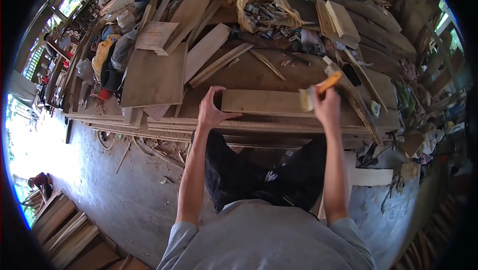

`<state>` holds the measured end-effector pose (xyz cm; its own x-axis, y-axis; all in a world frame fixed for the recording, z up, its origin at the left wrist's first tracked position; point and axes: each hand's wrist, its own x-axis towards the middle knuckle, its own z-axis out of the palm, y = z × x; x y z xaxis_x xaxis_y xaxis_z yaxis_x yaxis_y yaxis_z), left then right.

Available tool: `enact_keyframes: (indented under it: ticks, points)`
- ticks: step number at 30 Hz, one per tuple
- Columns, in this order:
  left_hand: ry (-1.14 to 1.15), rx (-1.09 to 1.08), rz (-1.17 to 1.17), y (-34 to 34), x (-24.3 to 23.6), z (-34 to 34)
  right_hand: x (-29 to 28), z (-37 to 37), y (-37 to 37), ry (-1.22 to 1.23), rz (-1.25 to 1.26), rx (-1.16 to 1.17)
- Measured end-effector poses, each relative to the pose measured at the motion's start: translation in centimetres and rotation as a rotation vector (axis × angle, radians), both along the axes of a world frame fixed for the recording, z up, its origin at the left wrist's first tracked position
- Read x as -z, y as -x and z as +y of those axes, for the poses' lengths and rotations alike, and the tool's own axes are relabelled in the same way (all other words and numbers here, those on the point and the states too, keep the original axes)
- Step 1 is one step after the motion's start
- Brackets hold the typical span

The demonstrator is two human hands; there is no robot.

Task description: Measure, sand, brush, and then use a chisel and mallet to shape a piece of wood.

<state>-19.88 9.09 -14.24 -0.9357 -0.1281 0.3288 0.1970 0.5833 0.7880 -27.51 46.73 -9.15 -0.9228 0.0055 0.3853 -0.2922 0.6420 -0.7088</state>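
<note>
- At the far left of the bench (279,71), a yellow helmet (103,51) lies among bags and clutter, with a flat plywood sheet (155,76) just to its right.
- The left hand (211,108) rests at the left end of a plank (261,102), thumb and fingers spread apart and curled around that end, pressing it down.
- The plank lies flat along the near edge of the bench, running left to right between the two hands.
- Behind it, loose boards (206,48) and thin strips lie fanned across the top, and a yellowish plastic bag (259,1) of small metal parts sits further back.
- The right hand (326,103) is closed tight around a brush with an orange handle (326,85), its pale bristles touching the right end of the plank.
- To the right, a long dark strip (356,101) slants toward the bench edge.
</note>
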Motion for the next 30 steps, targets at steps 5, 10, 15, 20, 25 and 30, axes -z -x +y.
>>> enact_keyframes:
  ticks: [5, 10, 15, 20, 25, 30]
  points:
    - [0.025, -0.013, 0.051, -0.3, 0.2, 0.0, -0.9, 5.1, -0.4, -0.456, 0.05, 0.143]
    - [0.032, -0.024, 0.02, -0.4, 0.1, 0.5, -0.8, -2.1, -0.9, -0.385, -0.017, -0.049]
    - [-0.059, 0.011, 0.018, -0.5, 0.8, 0.0, 0.3, -16.2, -4.4, -0.088, 0.05, -0.398]
    - [-0.042, 0.005, 0.013, 0.1, 1.5, -0.1, 0.9, -20.8, -5.0, 0.022, 0.225, -0.513]
    - [0.004, -0.005, -0.039, -0.6, 0.7, 0.0, -0.4, -11.7, -4.0, -0.169, -0.211, -0.415]
    - [0.081, -0.014, 0.029, -0.2, -0.3, 0.7, -0.2, 1.8, -1.6, -0.068, 0.079, -0.064]
